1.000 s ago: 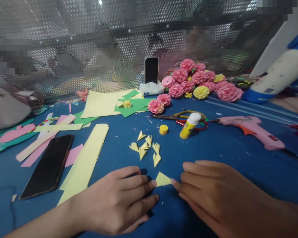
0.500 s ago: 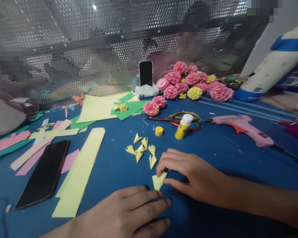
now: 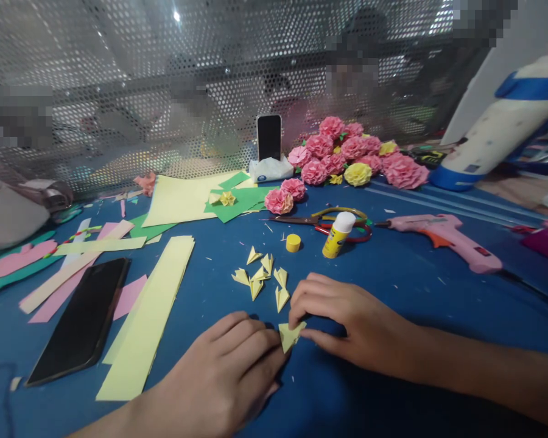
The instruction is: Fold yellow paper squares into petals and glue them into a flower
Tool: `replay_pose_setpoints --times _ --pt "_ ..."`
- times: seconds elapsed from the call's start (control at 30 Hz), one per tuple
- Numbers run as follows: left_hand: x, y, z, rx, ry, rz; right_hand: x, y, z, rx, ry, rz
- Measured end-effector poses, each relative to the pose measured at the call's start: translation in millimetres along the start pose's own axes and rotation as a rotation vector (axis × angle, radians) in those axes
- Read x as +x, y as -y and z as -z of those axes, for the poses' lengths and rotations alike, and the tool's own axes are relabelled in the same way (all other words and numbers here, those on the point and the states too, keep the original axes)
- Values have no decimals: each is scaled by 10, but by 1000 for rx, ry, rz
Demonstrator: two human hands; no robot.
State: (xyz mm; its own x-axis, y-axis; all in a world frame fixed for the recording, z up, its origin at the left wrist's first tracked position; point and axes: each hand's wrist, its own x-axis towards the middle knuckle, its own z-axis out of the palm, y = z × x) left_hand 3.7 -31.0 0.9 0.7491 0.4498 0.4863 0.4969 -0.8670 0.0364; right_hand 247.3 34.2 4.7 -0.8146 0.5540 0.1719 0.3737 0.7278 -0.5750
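Observation:
My right hand (image 3: pixel 342 313) pinches a small folded triangle of yellow paper (image 3: pixel 290 337) between thumb and fingers, low over the blue table. My left hand (image 3: pixel 237 365) is closed at the triangle's left edge; its fingers are curled and pressed together, and its thumb is mostly hidden beneath. Just beyond the triangle lie several small folded yellow paper petals (image 3: pixel 257 275). A glue stick (image 3: pixel 338 236) with a white base stands uncapped-looking behind my right hand, and a yellow cap (image 3: pixel 293 243) sits to its left.
Scissors (image 3: pixel 301 219) and a pink glue gun (image 3: pixel 452 237) lie behind on the right. Pink paper flowers (image 3: pixel 318 146) are heaped at the back. On the left are yellow paper strips (image 3: pixel 150 316) and a black phone (image 3: pixel 80 322). Another phone (image 3: pixel 269 137) stands against the perforated metal screen (image 3: pixel 132 91).
My left hand has drawn back a little and turned, its outstretched fingers curling in at the paper's left edge. My right hand keeps hold of the paper in nearly the same place.

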Motion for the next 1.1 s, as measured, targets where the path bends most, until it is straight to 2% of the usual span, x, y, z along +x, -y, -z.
replay_pose_setpoints --times 0.4,0.67,0.77,0.97,1.1 --pt "-13 -1 3 4 116 46 6 -22 -17 34 -31 31" --pt "-5 84 43 -159 183 54 1 -37 -26 58 -47 37" --pt "-17 100 29 -160 188 44 8 -48 -36 62 -57 42" --pt "-46 65 -38 24 123 -18 2 -76 -58 60 -60 69" --pt "-17 57 -21 12 136 -6 7 -82 -49 53 -62 66"
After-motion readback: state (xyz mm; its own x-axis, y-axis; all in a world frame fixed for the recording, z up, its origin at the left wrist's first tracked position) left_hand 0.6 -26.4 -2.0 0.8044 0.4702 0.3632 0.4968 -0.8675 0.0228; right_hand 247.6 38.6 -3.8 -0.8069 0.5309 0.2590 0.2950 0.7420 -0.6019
